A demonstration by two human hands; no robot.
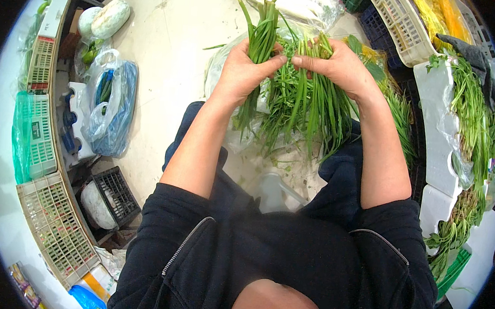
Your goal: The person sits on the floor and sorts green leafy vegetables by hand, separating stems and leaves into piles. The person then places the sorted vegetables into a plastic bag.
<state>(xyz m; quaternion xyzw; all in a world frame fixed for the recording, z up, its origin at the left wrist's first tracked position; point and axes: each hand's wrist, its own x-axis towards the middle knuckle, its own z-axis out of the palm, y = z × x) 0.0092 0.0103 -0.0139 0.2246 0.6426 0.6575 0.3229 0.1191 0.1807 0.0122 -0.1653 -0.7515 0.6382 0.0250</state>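
Observation:
My left hand (250, 70) is closed around a bunch of long green leafy stalks (262, 41), their cut ends pointing up and away from me. My right hand (339, 66) grips a second, wider bunch of slender green leaves (320, 103), which hang down below the fingers. The two thumbs nearly meet between the bunches. Under and behind them lies a pile of loose greens (278, 113), partly hidden by what I hold, with clear plastic film (219, 66) around it. The exact kind of greens cannot be told.
White radishes in plastic (292, 5) lie beyond my hands. On the left are winter melons (110, 19), a blue plastic bag (123, 111), a black crate (117, 195) and plastic baskets (55, 227). To the right stand white foam boxes (437, 120) with leafy greens (474, 114) and a cream crate (402, 27).

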